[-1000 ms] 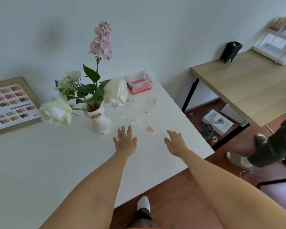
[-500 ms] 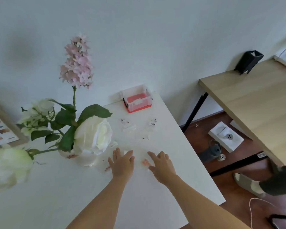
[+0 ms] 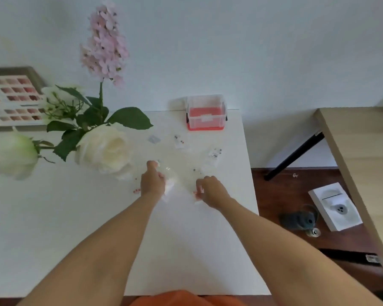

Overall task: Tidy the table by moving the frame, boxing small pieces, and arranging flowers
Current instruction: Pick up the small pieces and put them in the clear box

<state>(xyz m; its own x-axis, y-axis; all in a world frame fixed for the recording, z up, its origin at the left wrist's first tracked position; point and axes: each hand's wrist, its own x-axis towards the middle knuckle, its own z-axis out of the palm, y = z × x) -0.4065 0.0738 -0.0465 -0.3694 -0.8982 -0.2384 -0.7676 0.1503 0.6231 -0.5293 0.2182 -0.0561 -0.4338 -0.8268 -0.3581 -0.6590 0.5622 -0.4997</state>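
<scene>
Both hands are lowered onto the white table (image 3: 53,228) among scattered small packets (image 3: 215,153). The left hand (image 3: 153,182) is curled around a clear packet (image 3: 170,184). The right hand (image 3: 211,191) is closed, with a small pink piece (image 3: 196,193) pinched at the fingertips. The box (image 3: 206,113) is positioned at the far table edge. The frame (image 3: 11,98) is seen at far left, behind the flowers (image 3: 104,149).
</scene>
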